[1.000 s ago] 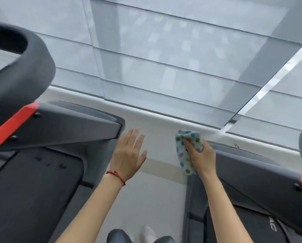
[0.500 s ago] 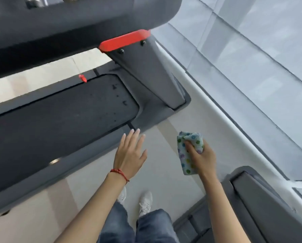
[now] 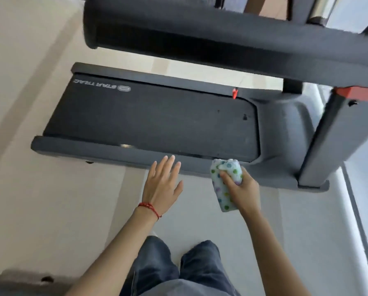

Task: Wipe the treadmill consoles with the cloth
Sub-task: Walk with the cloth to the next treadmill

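Right hand [image 3: 242,189]: fingers clamped round the cloth [image 3: 226,184], thumb pressed across its front. Cloth is bunched, white with green, purple and yellow dots, held in the air just below the treadmill's near side rail [image 3: 119,155].

Left hand [image 3: 162,186]: fingers spread apart, flat, holding nothing; red string [image 3: 150,207] at the wrist. Fingertips overlap the rail in view; contact cannot be told.

Treadmill belt [image 3: 153,120] at 12 o'clock, dark, lettering at its far left. Grey upright [image 3: 326,142] with red band at 2 o'clock. Bare pale floor [image 3: 39,199] open at 9 o'clock. Dark blurred bar [image 3: 200,33] across the top.
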Demonstrator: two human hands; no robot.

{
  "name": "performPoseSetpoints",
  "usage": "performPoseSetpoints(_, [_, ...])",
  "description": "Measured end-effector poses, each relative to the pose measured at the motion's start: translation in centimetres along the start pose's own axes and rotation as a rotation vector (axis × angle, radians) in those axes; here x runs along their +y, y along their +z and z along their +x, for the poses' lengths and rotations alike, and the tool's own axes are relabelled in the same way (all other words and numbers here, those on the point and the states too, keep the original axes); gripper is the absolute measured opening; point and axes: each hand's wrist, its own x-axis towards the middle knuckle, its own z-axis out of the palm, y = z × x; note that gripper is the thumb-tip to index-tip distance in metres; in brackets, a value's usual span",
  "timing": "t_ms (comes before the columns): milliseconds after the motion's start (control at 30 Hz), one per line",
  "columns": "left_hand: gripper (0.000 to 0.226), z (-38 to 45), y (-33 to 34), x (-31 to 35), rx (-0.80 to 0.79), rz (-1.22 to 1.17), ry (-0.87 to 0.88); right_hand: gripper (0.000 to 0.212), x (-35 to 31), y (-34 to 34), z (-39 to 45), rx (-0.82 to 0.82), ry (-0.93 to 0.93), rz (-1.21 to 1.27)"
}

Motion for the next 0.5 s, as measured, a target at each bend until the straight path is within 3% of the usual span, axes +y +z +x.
performPoseSetpoints(167, [0.052,-2.7,-2.2,-7.4,0.008,0.045,-0.135,0.023,-4.1,7.3,-0.3,-0.160,-0.062,-0.061])
performPoseSetpoints(233, [0.052,-7.7,-4.4,-14.4,0.047,0.036,-0.381,0.025,-8.0,15.7,-2.1,-0.365,-0.162,-0.150])
performPoseSetpoints(300, [0.052,-8.3,-4.7,-15.7,0.076,0.026,-0.400,0.028,-9.2,16.7,-2.3,-0.399,-0.180,-0.159])
performPoseSetpoints(500, [0.054,-15.8,-6.7,-21.1,0.176,0.048,-0.783,0.029,-14.2,27.0,-5.5,-0.709,-0.407,-0.300])
